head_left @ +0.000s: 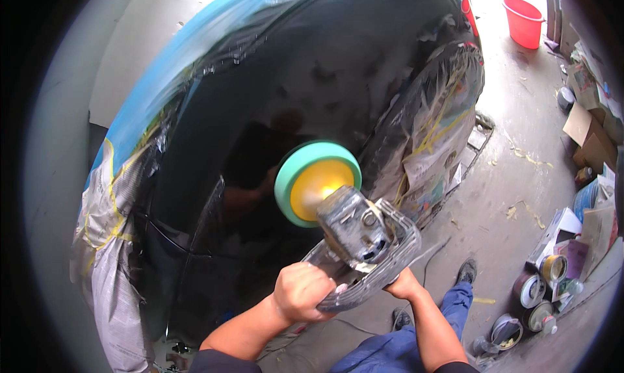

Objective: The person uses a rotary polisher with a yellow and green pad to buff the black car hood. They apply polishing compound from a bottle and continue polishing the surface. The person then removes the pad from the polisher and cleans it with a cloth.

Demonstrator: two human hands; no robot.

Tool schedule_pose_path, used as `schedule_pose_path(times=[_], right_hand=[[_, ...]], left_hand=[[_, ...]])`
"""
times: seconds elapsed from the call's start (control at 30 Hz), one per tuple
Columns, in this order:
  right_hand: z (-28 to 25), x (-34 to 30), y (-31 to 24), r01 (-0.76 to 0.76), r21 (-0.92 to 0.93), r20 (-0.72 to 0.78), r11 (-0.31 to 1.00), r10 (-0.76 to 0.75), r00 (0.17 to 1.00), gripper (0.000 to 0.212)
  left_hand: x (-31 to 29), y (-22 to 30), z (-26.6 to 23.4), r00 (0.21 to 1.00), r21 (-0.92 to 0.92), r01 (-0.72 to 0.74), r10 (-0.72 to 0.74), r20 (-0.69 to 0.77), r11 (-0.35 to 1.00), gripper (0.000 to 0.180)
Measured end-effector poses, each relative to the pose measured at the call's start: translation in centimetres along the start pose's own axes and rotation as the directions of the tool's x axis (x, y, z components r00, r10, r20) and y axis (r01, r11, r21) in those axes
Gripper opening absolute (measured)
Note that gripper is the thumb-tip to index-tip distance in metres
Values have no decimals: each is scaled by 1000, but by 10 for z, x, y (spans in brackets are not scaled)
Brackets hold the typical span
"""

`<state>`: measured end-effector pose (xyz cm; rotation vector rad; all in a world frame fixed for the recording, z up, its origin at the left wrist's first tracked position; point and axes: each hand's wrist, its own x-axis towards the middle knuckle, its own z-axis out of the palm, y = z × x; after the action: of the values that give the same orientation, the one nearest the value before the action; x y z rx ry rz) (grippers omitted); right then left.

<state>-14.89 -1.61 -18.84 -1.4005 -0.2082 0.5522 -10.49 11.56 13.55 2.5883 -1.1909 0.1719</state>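
My left hand (pixel 303 291) is closed around the looped handle of a worn grey polishing machine (pixel 354 227). On the machine's other side my right hand (pixel 404 284) grips the rear part; its fingers are partly hidden behind the body. A round foam pad (pixel 286 191), green at the rim with a yellow backing, sits at the polisher's head. It lies against or very close to the glossy black car panel (pixel 253 113), which mirrors a dim reflection of a person. Whether the pad is spinning cannot be told.
Masking paper and yellow tape (pixel 432 139) cover the wheel area, with more masking paper (pixel 117 288) at the left. Blue film (pixel 169 67) runs along the car's upper edge. A red bucket (pixel 524 25) stands far right. Cans (pixel 530 290) and cardboard boxes (pixel 593 142) line the right wall.
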Motion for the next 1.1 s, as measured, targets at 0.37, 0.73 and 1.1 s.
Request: schedule_pose_path(times=[0.37, 0.73, 1.1], right_hand=[[24, -3, 16, 53, -89, 59, 995, -48, 997, 51], [-119, 16, -46, -1, 111, -28, 994, 4, 1000, 48], [-36, 11, 40, 17, -139, 102, 990, -3, 995, 38]], left_hand=[[-74, 6, 25, 999, -28, 30, -30, -18, 999, 22], [133, 8, 17, 995, 29, 44, -41, -92, 999, 25], [-8, 6, 37, 999, 32, 24, -24, -22, 999, 21]])
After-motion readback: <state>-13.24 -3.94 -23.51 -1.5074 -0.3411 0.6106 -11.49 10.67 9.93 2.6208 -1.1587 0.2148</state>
